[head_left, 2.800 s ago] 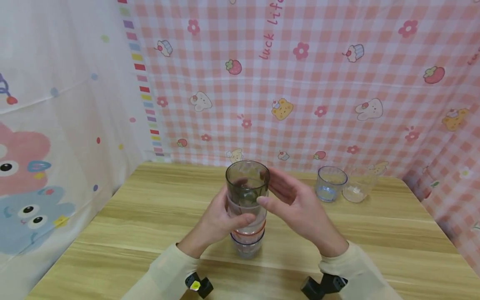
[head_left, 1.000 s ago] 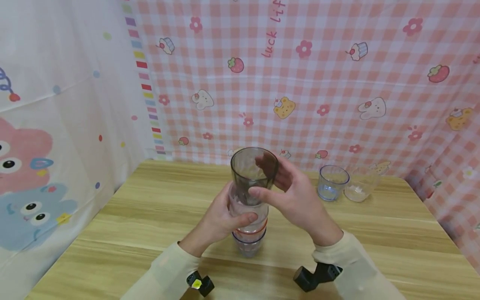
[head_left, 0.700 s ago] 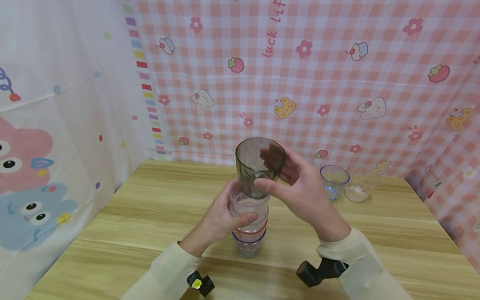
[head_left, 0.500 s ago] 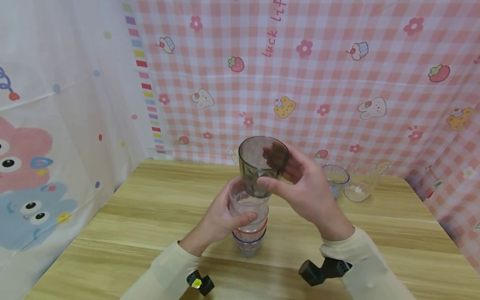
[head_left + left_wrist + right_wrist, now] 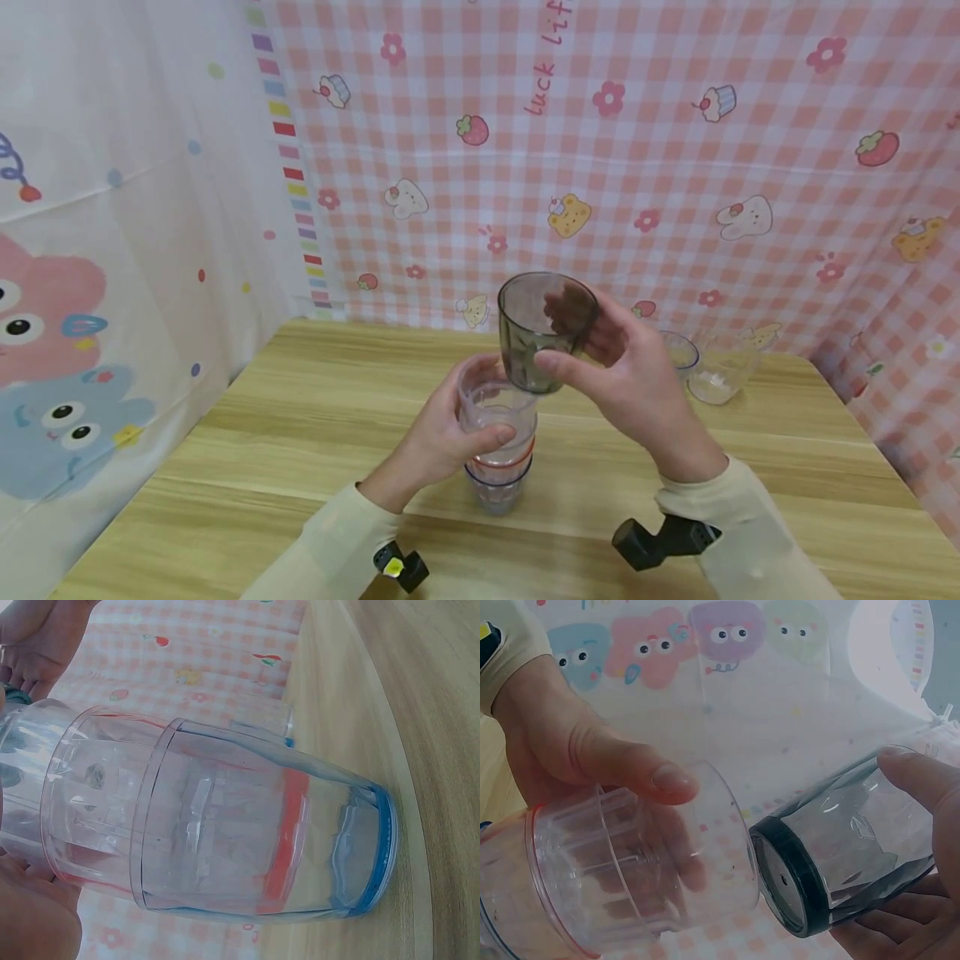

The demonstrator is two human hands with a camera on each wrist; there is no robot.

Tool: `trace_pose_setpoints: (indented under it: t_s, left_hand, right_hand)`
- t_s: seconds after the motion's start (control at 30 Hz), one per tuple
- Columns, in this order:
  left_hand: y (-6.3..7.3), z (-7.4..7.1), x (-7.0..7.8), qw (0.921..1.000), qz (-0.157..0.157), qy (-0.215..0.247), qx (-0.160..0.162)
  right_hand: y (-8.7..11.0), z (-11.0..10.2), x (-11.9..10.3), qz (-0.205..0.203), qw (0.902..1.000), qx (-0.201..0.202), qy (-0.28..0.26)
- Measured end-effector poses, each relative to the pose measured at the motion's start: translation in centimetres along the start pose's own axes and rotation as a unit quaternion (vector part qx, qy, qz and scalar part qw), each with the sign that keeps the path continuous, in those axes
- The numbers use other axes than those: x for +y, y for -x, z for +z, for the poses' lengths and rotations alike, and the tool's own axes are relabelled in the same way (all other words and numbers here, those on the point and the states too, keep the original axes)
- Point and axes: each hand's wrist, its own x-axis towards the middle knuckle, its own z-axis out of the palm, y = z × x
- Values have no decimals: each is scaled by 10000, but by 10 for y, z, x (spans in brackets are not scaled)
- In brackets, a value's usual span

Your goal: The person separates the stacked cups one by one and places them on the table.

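Observation:
My left hand (image 5: 435,437) grips the upper part of a stack of nested cups, its thumb across a clear cup (image 5: 483,400). Below that cup sit an orange-red-rimmed cup (image 5: 501,458) and, at the bottom on the table, a blue-rimmed cup (image 5: 498,496). My right hand (image 5: 637,387) holds a smoky grey cup (image 5: 522,350) between thumb and fingers, upright but slightly tilted. In the right wrist view the grey cup's dark base (image 5: 799,877) is outside the clear cup, right by its rim; whether they touch I cannot tell.
At the back right of the wooden table (image 5: 300,433) stand a blue-rimmed tumbler (image 5: 682,354), partly hidden behind my right hand, and a clear tumbler (image 5: 716,383). A pink checked curtain (image 5: 420,150) hangs behind the table, and a white patterned one (image 5: 150,275) on the left.
My right hand has drawn the grey cup up out of the clear cup and moved it to the right. The left hand has stayed nearly still on the stack.

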Motion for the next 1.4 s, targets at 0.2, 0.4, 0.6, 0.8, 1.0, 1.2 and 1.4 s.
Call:
trace_pose_setpoints:
  t_s: [0.2, 0.4, 0.6, 0.8, 1.0, 1.2, 1.4]
  left_hand:
    - [0, 0, 0, 9999, -92, -60, -15]
    - [0, 0, 0, 9999, -92, -72, -2]
    - [0, 1, 0, 10000, -3, -63, 12]
    - [0, 1, -1, 10000, -6, -19, 16]
    - [0, 1, 0, 10000, 7, -88, 40]
    - [0, 1, -1, 9999, 8, -147, 63]
    - [0, 1, -1, 9998, 2, -173, 60]
  right_hand:
    - [4, -9, 3, 152, 9998, 96, 45]
    - [8, -17, 6, 194, 9996, 209, 59]
    - [12, -26, 12, 378, 9987, 323, 79]
    - [17, -32, 19, 553, 9974, 368, 289]
    - [20, -37, 27, 601, 9961, 365, 535]
    - [22, -38, 41, 812, 9932, 381, 746]
    - [25, -39, 56, 1055, 9896, 456, 864]
